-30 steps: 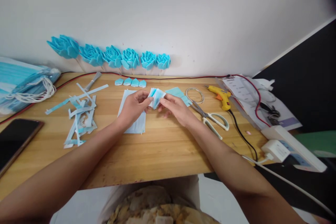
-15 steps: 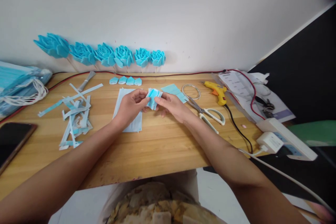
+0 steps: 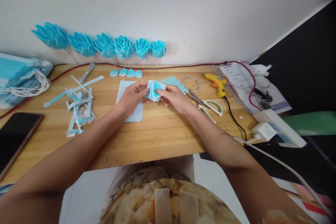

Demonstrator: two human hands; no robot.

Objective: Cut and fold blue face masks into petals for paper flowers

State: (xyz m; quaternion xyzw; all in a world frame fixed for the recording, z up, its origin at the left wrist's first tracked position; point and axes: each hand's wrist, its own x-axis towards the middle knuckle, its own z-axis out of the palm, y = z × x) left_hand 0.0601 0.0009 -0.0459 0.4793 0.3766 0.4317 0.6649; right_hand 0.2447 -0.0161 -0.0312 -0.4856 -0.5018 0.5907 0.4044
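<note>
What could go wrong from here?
Folds in the blue piece might slip open if the left hand or right hand eases its pinch.
The right forearm lies close to the scissors and could knock them.
The glue gun might be dragged if that arm snags its trailing cord.

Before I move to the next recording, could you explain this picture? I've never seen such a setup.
There is no machine here: the view comes from a camera worn on a person's head, looking forward and down. The bare left hand and right hand together hold a small folded piece of blue-and-white fabric. On the wooden table lie a face mask, cut strips, four folded petals, scissors, a yellow glue gun and a smartphone. Six blue flowers stand along the wall.
</note>
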